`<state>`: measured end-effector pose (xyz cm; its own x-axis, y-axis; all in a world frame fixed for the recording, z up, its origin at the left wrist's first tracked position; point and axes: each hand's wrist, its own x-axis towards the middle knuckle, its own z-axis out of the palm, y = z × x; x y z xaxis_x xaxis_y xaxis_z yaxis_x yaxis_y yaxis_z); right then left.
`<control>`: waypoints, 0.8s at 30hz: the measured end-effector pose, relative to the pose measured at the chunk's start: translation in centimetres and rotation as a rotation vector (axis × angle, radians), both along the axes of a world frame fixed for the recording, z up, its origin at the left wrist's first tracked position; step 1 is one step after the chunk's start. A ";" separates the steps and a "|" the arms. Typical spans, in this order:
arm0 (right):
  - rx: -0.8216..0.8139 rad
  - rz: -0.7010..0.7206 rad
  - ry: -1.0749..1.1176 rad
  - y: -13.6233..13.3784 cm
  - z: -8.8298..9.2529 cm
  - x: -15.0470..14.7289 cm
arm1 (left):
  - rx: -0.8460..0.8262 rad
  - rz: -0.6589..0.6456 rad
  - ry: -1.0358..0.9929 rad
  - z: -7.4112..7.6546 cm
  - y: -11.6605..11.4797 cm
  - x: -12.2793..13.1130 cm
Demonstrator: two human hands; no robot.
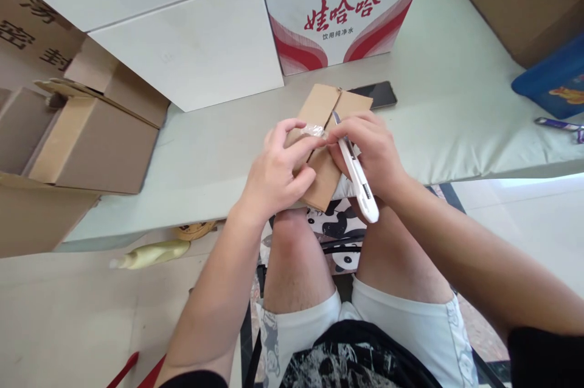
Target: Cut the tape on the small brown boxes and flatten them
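A small brown cardboard box [318, 102] lies at the near edge of the cloth-covered table, a dark gap running between its two flaps. Crumpled clear tape [312, 130] stands up over that gap. My left hand [283, 168] rests on the box, thumb and forefinger closed on the tape. In my right hand [373, 148] is a white utility knife [358, 180], its blade pointing away from me and its handle end toward my lap. The right fingertips are also close to the tape; whether they grip it I cannot tell.
Behind the box lies a black phone [382, 94]. White cartons [196, 53] and a red-and-white printed carton [337, 23] line the back. Open cardboard boxes [104, 145] stand left. A blue container [556, 81] and a purple pen-like item [557, 124] are right.
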<state>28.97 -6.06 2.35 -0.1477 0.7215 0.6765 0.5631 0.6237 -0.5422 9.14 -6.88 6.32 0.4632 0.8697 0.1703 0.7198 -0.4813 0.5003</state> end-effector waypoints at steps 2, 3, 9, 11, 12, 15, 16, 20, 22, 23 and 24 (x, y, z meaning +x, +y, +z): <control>-0.030 0.052 -0.011 -0.2 0.0 0.7 | 0.051 -0.084 0.088 -0.1 0.0 0.1; -0.057 0.081 0.005 -0.3 0.1 1.1 | 0.074 -0.109 0.131 -0.1 -0.1 0.1; -0.353 0.174 0.507 -0.5 1.4 2.6 | 0.091 -0.087 0.235 -0.1 -0.7 0.7; -0.455 0.188 0.574 -0.2 2.2 2.6 | 0.082 -0.067 0.251 0.0 -0.8 0.9; -0.492 0.168 0.549 -0.1 2.7 2.6 | 0.077 -0.062 0.261 0.1 -0.8 1.0; -0.548 0.117 0.398 0.3 4.0 2.1 | 0.060 -0.053 0.288 0.2 -0.9 1.1; -0.558 0.121 0.368 0.4 4.3 1.9 | 0.056 -0.051 0.292 0.2 -0.9 1.2; -0.620 0.140 0.370 0.9 4.9 0.9 | 0.051 -0.046 0.301 0.1 -0.9 1.1; -0.686 0.141 0.373 1.2 5.1 0.5 | 0.055 -0.052 0.304 0.1 -0.8 1.1; -0.716 0.130 0.364 1.3 5.2 0.3 | 0.059 -0.055 0.303 0.0 -0.8 1.1; -0.739 0.105 0.350 1.5 5.3 0.1 | 0.061 -0.057 0.303 0.1 -0.8 1.1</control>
